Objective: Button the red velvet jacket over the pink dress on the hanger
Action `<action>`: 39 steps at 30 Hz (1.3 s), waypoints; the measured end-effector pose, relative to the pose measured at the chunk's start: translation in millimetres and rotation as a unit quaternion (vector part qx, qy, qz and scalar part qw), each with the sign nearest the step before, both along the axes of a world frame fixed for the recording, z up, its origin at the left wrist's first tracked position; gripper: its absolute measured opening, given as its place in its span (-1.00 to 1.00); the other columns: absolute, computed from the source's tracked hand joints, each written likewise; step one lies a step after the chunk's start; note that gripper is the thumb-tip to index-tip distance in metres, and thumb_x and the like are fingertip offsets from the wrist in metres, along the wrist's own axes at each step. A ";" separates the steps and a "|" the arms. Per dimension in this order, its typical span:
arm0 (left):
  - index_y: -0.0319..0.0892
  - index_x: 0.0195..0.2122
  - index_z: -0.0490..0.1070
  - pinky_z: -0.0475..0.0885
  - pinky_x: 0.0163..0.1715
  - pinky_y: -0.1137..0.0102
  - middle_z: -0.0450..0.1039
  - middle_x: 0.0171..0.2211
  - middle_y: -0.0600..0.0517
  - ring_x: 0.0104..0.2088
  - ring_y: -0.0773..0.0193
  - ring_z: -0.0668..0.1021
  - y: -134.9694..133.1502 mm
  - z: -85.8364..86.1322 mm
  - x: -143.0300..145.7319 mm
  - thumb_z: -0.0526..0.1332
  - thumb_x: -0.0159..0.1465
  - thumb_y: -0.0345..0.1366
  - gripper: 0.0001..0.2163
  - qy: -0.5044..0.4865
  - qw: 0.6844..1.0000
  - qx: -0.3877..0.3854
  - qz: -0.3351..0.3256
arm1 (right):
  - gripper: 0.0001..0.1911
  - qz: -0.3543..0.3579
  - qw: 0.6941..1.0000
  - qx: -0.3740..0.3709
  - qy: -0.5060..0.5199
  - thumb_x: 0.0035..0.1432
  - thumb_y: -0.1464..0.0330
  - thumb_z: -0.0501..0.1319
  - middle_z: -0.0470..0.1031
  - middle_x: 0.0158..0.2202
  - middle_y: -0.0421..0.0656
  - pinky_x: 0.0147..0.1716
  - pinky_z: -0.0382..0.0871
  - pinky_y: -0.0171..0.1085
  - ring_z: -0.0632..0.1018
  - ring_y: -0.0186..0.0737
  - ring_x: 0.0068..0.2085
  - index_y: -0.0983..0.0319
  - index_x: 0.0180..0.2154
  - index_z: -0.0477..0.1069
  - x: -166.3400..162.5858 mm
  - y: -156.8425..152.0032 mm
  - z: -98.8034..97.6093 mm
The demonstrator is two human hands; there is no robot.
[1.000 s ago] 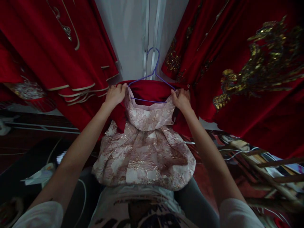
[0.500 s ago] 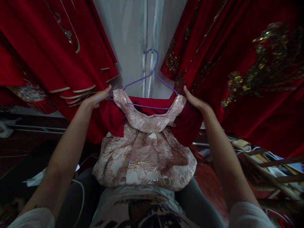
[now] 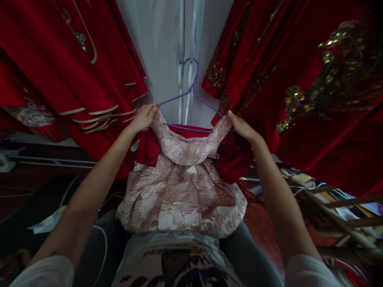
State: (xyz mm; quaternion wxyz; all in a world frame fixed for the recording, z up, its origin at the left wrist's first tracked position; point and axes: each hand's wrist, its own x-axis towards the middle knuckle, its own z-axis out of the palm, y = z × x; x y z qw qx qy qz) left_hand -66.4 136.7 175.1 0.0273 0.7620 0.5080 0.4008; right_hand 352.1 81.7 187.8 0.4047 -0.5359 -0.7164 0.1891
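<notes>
Left hand (image 3: 145,116): fingers (image 3: 151,108) pinched on one strap of a pink-gold dress (image 3: 182,191). Right hand (image 3: 241,127): fingers (image 3: 233,116) laid along the other strap; grip underneath not visible. Between them, a purple hanger (image 3: 191,95) carries the dress over a red garment (image 3: 148,146). Change: half a second ago both hands were spread outside the straps; now they are back on them, so the dress looks seated. Skirt hangs below the fingers, toward the lap. Beyond: red robes (image 3: 74,71) either side, white wall (image 3: 164,48) behind, wooden rack (image 3: 344,205) lower right.
</notes>
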 end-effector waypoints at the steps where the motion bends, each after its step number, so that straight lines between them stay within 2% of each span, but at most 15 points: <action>1: -0.16 0.10 0.41 0.29 0.12 0.20 0.49 -0.02 -0.10 0.03 0.13 0.45 -1.4 0.1 0.3 -0.07 0.38 -0.05 -0.55 0.007 1.000 0.010 -0.001 | -0.32 -0.005 1.000 0.017 -0.006 0.15 -0.24 -0.05 0.54 -0.24 -0.08 -0.06 0.40 -0.14 0.52 -0.08 -0.13 0.21 -0.23 0.44 -1.8 -2.0 -1.3; 5: -0.19 -0.08 0.54 0.38 -0.05 0.33 0.55 -0.20 -0.06 -0.17 0.20 0.53 -5.9 3.0 -6.0 0.08 0.31 -0.03 -0.60 -0.023 0.999 0.026 0.006 | -0.47 -0.028 0.997 0.064 -0.034 0.10 -0.14 0.14 0.47 -0.34 -0.13 -0.25 0.37 -0.23 0.45 -0.21 -0.31 0.21 -0.25 0.36 -0.2 -6.0 -10.0; 10: -0.24 -0.12 0.56 0.42 -0.17 0.45 0.60 -0.17 -0.06 -0.18 0.21 0.57 -12.2 6.6 -12.9 0.15 0.24 0.06 -0.54 -0.105 0.994 0.005 -0.014 | -0.60 0.010 0.995 0.092 0.042 0.15 -0.03 0.14 0.45 -0.39 -0.19 -0.35 0.35 -0.29 0.45 -0.25 -0.36 0.17 -0.34 0.31 6.0 -9.0 -14.2; 12: -0.25 -0.13 0.57 0.44 -0.20 0.46 0.60 -0.16 -0.06 -0.17 0.20 0.58 -16.0 5.0 -15.7 0.15 0.24 0.07 -0.53 -0.125 0.992 0.004 -0.001 | -0.64 -0.018 0.990 0.114 0.078 0.15 0.00 0.15 0.47 -0.38 -0.18 -0.33 0.36 -0.28 0.48 -0.23 -0.34 0.17 -0.35 0.31 7.9 -10.1 -16.9; 14: -0.25 -0.14 0.57 0.45 -0.25 0.45 0.61 -0.18 -0.06 -0.20 0.18 0.59 -19.9 0.1 -22.6 0.15 0.23 0.06 -0.53 -0.143 0.989 0.000 0.026 | -0.68 -0.076 0.983 0.123 0.113 0.14 0.04 0.15 0.47 -0.41 -0.17 -0.34 0.37 -0.27 0.50 -0.21 -0.35 0.17 -0.36 0.31 11.1 -10.7 -23.2; 16: -0.25 -0.16 0.57 0.44 -0.32 0.44 0.62 -0.24 -0.06 -0.26 0.16 0.59 -24.2 -8.2 -33.7 0.17 0.21 0.05 -0.55 -0.153 0.985 -0.007 0.075 | -0.72 -0.141 0.973 0.105 0.150 0.13 0.09 0.16 0.47 -0.44 -0.16 -0.36 0.38 -0.26 0.51 -0.19 -0.37 0.17 -0.38 0.29 15.9 -11.2 -33.3; 18: -0.25 -0.21 0.58 0.42 -0.41 0.43 0.62 -0.33 -0.05 -0.34 0.16 0.58 -29.9 -18.4 -45.4 0.19 0.19 0.02 -0.58 -0.152 0.980 -0.024 0.122 | -0.76 -0.189 0.965 0.058 0.173 0.09 0.14 0.18 0.48 -0.47 -0.14 -0.38 0.39 -0.25 0.51 -0.18 -0.40 0.17 -0.41 0.30 20.4 -13.2 -45.4; 21: -0.25 -0.29 0.58 0.38 -0.46 0.44 0.60 -0.40 -0.04 -0.40 0.18 0.56 -42.6 -31.6 -50.9 0.21 0.17 -0.03 -0.64 -0.152 0.978 -0.062 0.131 | -0.79 -0.187 0.967 -0.042 0.168 0.03 0.19 0.23 0.50 -0.49 -0.11 -0.41 0.39 -0.24 0.51 -0.19 -0.44 0.21 -0.44 0.35 21.2 -22.0 -60.7; 24: -0.25 -0.29 0.56 0.39 -0.41 0.44 0.59 -0.37 -0.06 -0.39 0.22 0.56 -59.9 -34.8 -30.4 0.17 0.22 -0.05 -0.65 -0.141 0.985 -0.074 0.067 | -0.76 -0.099 0.984 -0.093 0.116 0.02 0.18 0.24 0.52 -0.49 -0.13 -0.45 0.36 -0.28 0.48 -0.23 -0.47 0.23 -0.43 0.40 10.8 -38.5 -65.9; 27: -0.21 -0.26 0.53 0.42 -0.28 0.39 0.56 -0.36 -0.03 -0.34 0.22 0.55 -77.0 -26.9 10.7 0.12 0.28 -0.07 -0.67 -0.059 0.997 -0.047 -0.007 | -0.72 0.063 0.991 -0.114 0.023 0.07 0.14 0.19 0.52 -0.47 -0.15 -0.47 0.33 -0.30 0.47 -0.25 -0.46 0.23 -0.39 0.44 -9.3 -56.3 -58.2; 29: -0.18 -0.27 0.52 0.41 -0.08 0.30 0.54 -0.22 -0.05 -0.17 0.18 0.53 -83.4 -20.2 40.3 0.11 0.32 -0.11 -0.72 0.016 0.997 0.006 -0.073 | -0.70 0.126 0.988 -0.087 -0.022 0.15 0.13 0.14 0.54 -0.41 -0.15 -0.39 0.36 -0.28 0.49 -0.23 -0.40 0.22 -0.36 0.46 -24.9 -65.2 -46.9; 31: -0.15 -0.27 0.52 0.30 0.12 0.16 0.45 0.01 -0.07 0.06 0.11 0.42 -83.3 -17.3 65.5 0.12 0.33 -0.14 -0.75 0.084 0.986 0.058 -0.129 | -0.71 0.141 0.989 -0.033 -0.037 0.21 0.15 0.11 0.56 -0.33 -0.14 -0.27 0.39 -0.25 0.53 -0.20 -0.30 0.22 -0.31 0.46 -38.9 -70.5 -33.1; 33: -0.14 -0.28 0.52 0.17 0.22 0.04 0.33 0.16 -0.07 0.20 0.05 0.29 -77.5 -20.7 83.9 0.12 0.34 -0.15 -0.76 0.130 0.977 0.073 -0.151 | -0.72 0.133 0.991 0.017 -0.030 0.24 0.17 0.11 0.57 -0.24 -0.12 -0.14 0.38 -0.23 0.55 -0.17 -0.19 0.22 -0.28 0.45 -48.6 -72.3 -20.3; 36: -0.14 -0.27 0.52 0.01 0.26 -0.12 0.31 0.20 -0.05 0.22 0.02 0.27 -68.0 -34.0 99.7 0.11 0.35 -0.18 -0.77 0.170 0.971 0.046 -0.160 | -0.75 0.089 0.993 0.075 -0.003 0.25 0.18 0.11 0.56 -0.10 -0.09 -0.02 0.35 -0.19 0.54 -0.13 -0.05 0.21 -0.26 0.45 -50.4 -68.7 -11.2; 39: -0.11 -0.28 0.54 -0.02 0.25 -0.16 0.31 0.21 -0.01 0.18 0.02 0.30 -71.1 -44.5 103.7 0.11 0.35 -0.19 -0.77 0.186 0.968 0.042 -0.160 | -0.75 0.012 0.994 0.107 0.029 0.24 0.17 0.12 0.54 -0.04 -0.06 0.01 0.36 -0.15 0.52 -0.10 0.01 0.19 -0.28 0.44 -32.9 -55.8 -20.0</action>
